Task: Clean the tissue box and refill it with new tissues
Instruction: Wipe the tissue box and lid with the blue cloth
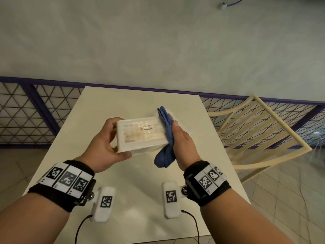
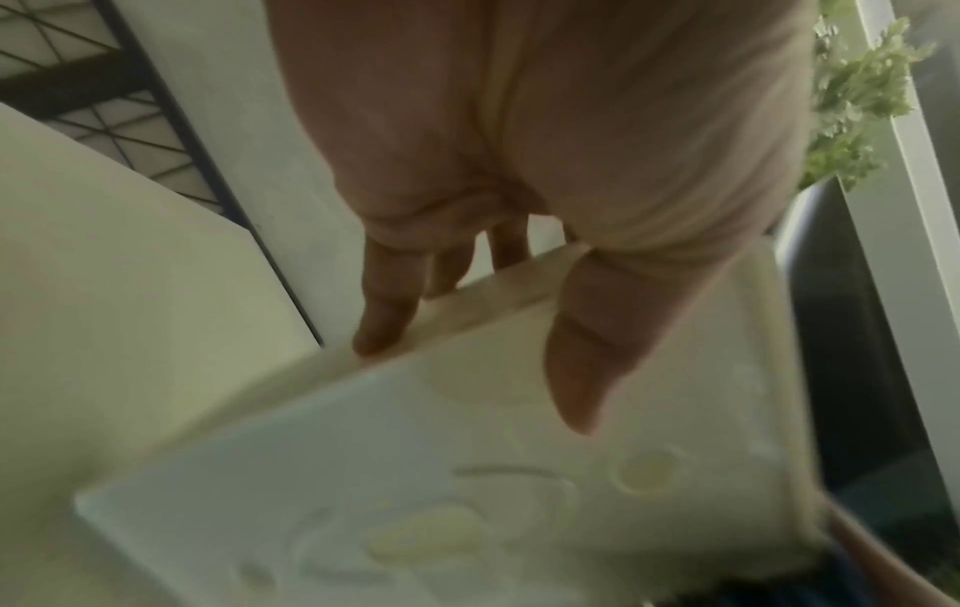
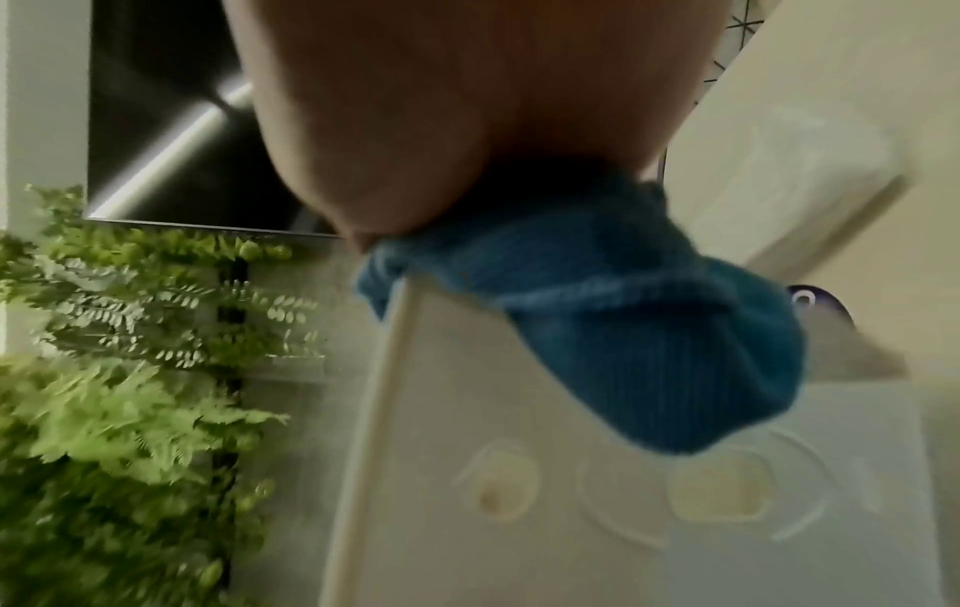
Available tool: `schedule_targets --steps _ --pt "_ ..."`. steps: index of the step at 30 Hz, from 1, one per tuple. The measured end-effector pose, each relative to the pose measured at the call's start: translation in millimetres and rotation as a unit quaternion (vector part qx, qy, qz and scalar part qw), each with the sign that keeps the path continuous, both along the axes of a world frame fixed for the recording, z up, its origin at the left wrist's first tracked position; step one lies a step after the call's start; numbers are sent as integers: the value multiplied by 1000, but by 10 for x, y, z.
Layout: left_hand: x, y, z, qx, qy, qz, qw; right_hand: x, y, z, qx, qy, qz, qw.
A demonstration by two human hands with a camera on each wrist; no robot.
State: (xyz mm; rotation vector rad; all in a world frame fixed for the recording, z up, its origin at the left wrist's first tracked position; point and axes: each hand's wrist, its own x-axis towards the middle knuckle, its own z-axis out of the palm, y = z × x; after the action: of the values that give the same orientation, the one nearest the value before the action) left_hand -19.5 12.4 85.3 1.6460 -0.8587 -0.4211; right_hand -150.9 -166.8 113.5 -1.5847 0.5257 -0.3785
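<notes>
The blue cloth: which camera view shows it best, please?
The head view shows the blue cloth best: its whole length, pressed by the right hand against the end of the tissue box, which the left hand holds. The right wrist view shows only a blurred bunch under the palm. The left wrist view barely shows it.

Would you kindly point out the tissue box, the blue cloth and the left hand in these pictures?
tissue box [image 1: 140,136]: head view, on its upturned face.
blue cloth [image 1: 165,157]: head view, on the bunched lower end hanging below the box.
left hand [image 1: 103,145]: head view, on the back of the hand.
</notes>
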Motion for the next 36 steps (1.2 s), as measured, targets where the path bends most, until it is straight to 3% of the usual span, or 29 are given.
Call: schedule_targets --steps 1,3,6,9,12,14,20,23,26,30,33,36 --pt "15 28 11 -14 21 -13 1000 -29 -31 15 -12 -11 50 999" --pt "55 74 38 -27 70 -35 997 -61 -43 69 -130 -25 142 981" --pt "83 83 63 29 81 -48 995 27 -91 87 -298 -25 165 940" --pt "76 113 165 148 -14 -23 989 77 -122 66 -320 3 147 936" --pt "17 122 350 286 -224 6 932 105 -62 45 -421 21 124 898" --pt "-62 46 387 305 -283 9 909 170 39 52 -477 35 126 869" --pt "-69 -128 230 199 -187 47 961 206 480 -14 -539 59 153 826" --pt "-14 -35 85 174 -158 32 971 72 548 -112 -519 51 184 833" --pt "52 133 -49 158 -84 60 982 -22 144 -295 -500 72 119 855" --pt "119 250 -76 164 -78 72 981 -127 -385 -535 -452 147 27 880" --pt "136 230 -84 168 -71 78 980 -30 -262 -539 -415 133 -13 900" --pt "107 116 -91 150 -66 79 983 110 245 -361 -439 65 50 895"
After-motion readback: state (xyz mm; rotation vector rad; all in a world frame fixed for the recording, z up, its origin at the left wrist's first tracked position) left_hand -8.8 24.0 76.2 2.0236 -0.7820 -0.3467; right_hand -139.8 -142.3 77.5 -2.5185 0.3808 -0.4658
